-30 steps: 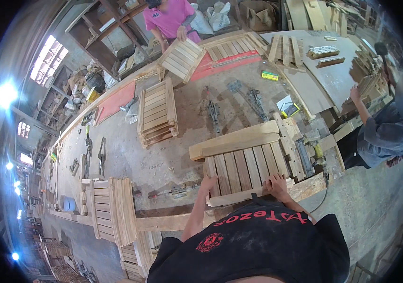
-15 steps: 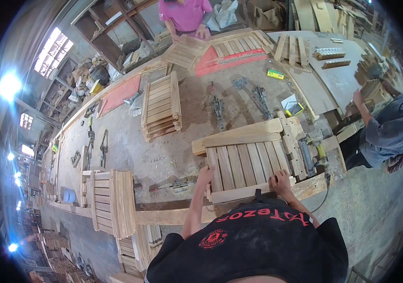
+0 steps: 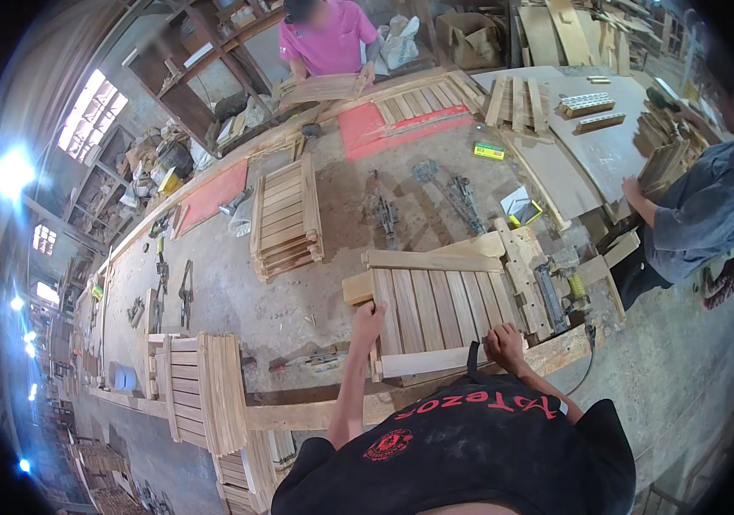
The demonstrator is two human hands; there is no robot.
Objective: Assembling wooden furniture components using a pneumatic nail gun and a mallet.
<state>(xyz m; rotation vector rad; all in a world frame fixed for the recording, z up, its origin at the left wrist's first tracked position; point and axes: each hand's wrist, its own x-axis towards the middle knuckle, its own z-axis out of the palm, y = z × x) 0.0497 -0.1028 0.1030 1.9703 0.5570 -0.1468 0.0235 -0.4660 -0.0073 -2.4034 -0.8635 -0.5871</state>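
Observation:
A slatted wooden panel [image 3: 442, 305] with pale rails lies before me at the near edge of the workbench. My left hand [image 3: 370, 326] is closed round its left edge. At the near right corner my right hand [image 3: 504, 345] has its fingers curled over the panel; the thumb side is partly hidden. The panel's far rail overlaps a thick wooden block [image 3: 357, 289], which shows at the left end and behind. To the right of the panel stands a wooden jig [image 3: 521, 273] with a metal clamp [image 3: 553, 294] beside it.
Slatted panels are stacked mid-bench [image 3: 288, 215] and at the near left [image 3: 204, 390]. Power tools [image 3: 384, 210] lie beyond my panel, near a yellow-green box [image 3: 489, 151]. A co-worker in pink [image 3: 328, 43] handles a panel; another person in grey [image 3: 693, 206] works at the right.
The panel's far rail has come up over the wooden block, which covered that side before. Both hands have stayed on the panel. The co-worker across has raised and tilted their panel.

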